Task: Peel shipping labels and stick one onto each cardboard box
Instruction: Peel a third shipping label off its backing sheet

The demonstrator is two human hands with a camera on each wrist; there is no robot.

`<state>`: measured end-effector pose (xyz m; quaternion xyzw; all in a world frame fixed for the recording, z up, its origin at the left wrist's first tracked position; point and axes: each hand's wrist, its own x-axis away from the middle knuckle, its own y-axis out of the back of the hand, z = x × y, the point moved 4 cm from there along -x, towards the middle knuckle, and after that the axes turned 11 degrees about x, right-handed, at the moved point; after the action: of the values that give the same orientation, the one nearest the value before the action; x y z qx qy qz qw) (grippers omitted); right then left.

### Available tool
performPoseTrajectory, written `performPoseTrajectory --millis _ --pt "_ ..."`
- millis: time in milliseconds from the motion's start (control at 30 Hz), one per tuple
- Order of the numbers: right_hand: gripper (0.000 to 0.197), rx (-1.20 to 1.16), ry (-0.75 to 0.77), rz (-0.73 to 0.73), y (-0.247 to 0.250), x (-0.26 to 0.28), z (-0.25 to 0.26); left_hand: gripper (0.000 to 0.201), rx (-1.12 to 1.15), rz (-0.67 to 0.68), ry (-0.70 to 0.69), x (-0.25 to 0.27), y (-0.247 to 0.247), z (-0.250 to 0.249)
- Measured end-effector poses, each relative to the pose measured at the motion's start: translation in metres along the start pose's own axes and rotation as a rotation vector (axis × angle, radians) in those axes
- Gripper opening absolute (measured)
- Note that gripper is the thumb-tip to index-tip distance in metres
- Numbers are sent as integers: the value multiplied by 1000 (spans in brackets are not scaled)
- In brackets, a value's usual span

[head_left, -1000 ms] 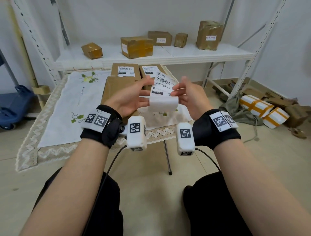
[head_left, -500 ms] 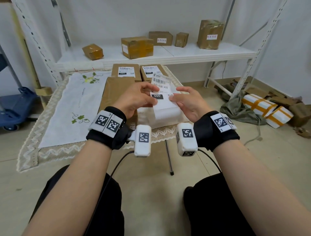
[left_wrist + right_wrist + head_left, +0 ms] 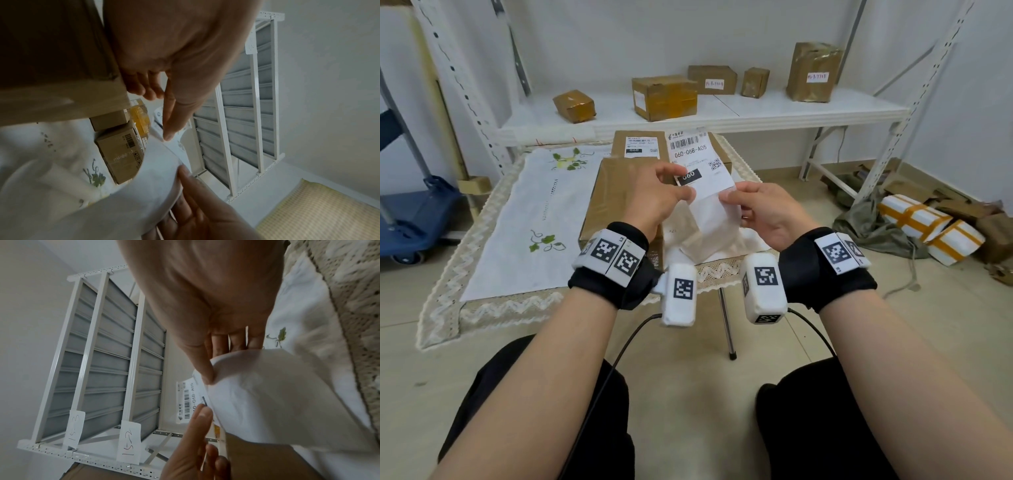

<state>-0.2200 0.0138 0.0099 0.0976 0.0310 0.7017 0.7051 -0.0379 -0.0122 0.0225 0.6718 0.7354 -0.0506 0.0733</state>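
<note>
Hands meet above a cloth-covered surface, peeling a shipping label from its backing sheet. The left hand pinches the label's lower corner between thumb and forefinger, beside its black "060" block. The right hand pinches the top edge of the backing, thumb on top. The label stands upright, thin white paper printed with a barcode and QR code; the backing droops below it, glossy, limp and slightly translucent.

To peel well, I would judge it best to draw the 2 sheets apart slowly at a shallow angle, keeping fingers at the label's edge so the adhesive stays clean and the paper does not curl or tear.

Just beneath the hands lies an unlabelled cardboard box, brown, flat-topped and taped. Behind it, a labelled box already carries its sticker.
</note>
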Motion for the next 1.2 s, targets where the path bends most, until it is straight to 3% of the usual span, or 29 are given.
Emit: performPoseTrajectory --millis 167,267,400,667,933,1200 --pt "8 9 70 30 -2 4 2 8 11 163 -36 8 -13 -6" --pt "12 36 109 41 -3 5 5 9 4 213 -72 11 -17 -10" --pt "22 113 145 59 -6 5 7 20 -18 185 -83 9 -18 -8" --pt "21 162 181 43 -10 5 10 22 9 137 -93 7 -16 -7" --pt "6 175 193 -15 -9 6 11 9 16 140 -129 9 -13 -9" --pt "9 184 188 -27 -10 3 10 7 -14 126 -94 8 -12 -8"
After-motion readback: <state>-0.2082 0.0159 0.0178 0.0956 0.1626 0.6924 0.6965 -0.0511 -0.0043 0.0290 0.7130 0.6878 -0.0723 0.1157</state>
